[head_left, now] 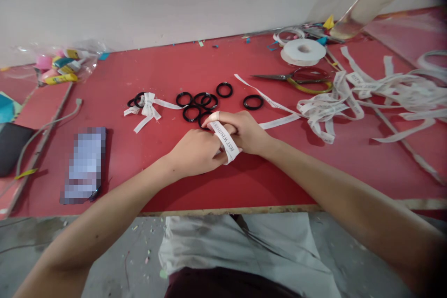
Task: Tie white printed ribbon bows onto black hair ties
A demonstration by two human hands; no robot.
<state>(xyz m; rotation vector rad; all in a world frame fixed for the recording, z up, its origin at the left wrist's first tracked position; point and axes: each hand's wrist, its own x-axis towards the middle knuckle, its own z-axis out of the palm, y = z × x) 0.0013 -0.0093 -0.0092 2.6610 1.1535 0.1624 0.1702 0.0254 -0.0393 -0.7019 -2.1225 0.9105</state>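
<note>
Clearly printed across the white ribbon (225,142), black capitals read "BEST WISHES FOR", with the rest lost around the fold. This ribbon lies over the bent fingers of the left hand (197,151), near the middle of the red surface (167,191), between its front and back edges. The right hand (249,135) closes in against the left, both sets of fingers curled together; the tips are hidden, so I cannot tell what either one pinches. Black rings (192,113) lie just beyond the hands, one partly covered by them. Toward the left edge, a ribbon bow (149,106) sits against more rings, its lettering too small to read. Printing on the tangled ribbons (316,107) near the right edge is mostly twisted or blurred. Scissors (289,77) and a white roll (303,52) lie toward the back edge. The phone (84,163) near the left front corner has a pixelated screen. At the back right, a liquid-filled container (366,11) is cut off above.
</note>
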